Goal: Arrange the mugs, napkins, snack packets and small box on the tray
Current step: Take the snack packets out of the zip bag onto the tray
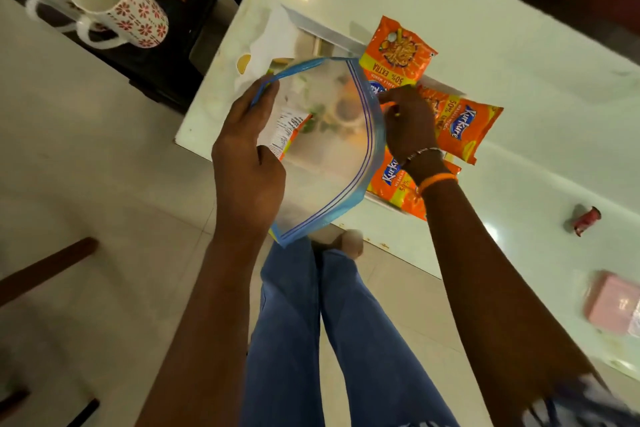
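Both hands up over the near corner of a pale table (519, 87), spreading the mouth of a clear zip bag (332, 163) with a blue seal strip. Left hand (247, 163) curled round the bag's left rim, fingers closed on the blue edge, thumb pressed inside against the plastic. Right hand (410, 125) pinching the opposite rim between thumb and fingertips, wrist ringed by an orange band (437, 181) and a beaded bracelet. One snack packet inside the bag (287, 135), label side showing, close under the left thumb. Three orange snack packets on the table just beyond: one at the top (398, 48), one to the right (460, 128), one lower down (398, 191) partly hidden by the right wrist, all lying flat, overlapping a white tray (329, 31) whose edge shows behind the bag. Two floral mugs (104, 0) side by side on a dark stand at upper left, well apart from the tray. Pink small box (613, 302) blurred at the right edge of the table. Small red wrapper (585, 220) lying alone nearby. Blue-jeaned legs below.
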`<state>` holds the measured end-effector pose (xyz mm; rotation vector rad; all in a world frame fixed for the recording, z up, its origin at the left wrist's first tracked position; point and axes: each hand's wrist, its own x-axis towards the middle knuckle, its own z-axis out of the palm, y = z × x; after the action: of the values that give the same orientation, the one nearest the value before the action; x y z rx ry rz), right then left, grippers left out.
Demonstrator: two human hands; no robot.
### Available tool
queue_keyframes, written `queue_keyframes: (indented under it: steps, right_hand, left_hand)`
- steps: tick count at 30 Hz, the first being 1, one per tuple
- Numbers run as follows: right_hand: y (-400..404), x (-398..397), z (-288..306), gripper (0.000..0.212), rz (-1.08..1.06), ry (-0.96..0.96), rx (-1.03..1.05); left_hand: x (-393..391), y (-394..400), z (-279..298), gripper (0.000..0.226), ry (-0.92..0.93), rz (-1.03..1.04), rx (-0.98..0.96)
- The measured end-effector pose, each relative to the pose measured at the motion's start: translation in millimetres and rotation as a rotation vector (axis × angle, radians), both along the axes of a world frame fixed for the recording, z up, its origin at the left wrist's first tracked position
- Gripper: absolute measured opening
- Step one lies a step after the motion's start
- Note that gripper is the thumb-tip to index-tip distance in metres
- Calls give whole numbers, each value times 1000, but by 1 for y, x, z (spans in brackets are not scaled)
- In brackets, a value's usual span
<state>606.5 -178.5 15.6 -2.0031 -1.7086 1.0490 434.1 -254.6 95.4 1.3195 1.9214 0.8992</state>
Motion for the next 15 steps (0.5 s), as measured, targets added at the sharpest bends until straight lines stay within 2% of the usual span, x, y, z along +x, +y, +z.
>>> queue_keyframes:
  steps: [2, 4, 5, 6, 7, 9, 11, 13, 15]
  right_hand:
    - [-7, -7, 36, 24, -223, 132, 244]
    - [-17, -28, 71, 21, -217, 280, 382]
    - [-22, -45, 81, 21, -169, 351, 386]
    - [-29, -62, 84, 20, -118, 392, 311]
    - [-35, -81, 81, 18, -56, 385, 148]
    - [-39, -112, 62, 20, 44, 334, -310]
    - [-36, -132, 38, 38, 60, 355, -661]
    - [-30, -142, 21, 46, 29, 429, -741]
    - [-29, -154, 7, 46, 24, 455, -744]
  left_hand:
    - [-7, 1, 1, 72, -45, 40, 16]
    - [-13, -1, 4, 71, -70, 53, 54]
    - [-16, -1, 6, 70, -81, 62, 67]
    - [-18, -2, 8, 68, -94, 72, 82]
    - [-20, -3, 10, 66, -110, 79, 93]
    - [-21, -6, 14, 60, -138, 77, 114]
    - [-24, -11, 17, 57, -144, 77, 129]
    - [-28, -18, 19, 55, -151, 87, 131]
    - [-34, -30, 21, 54, -141, 111, 133]
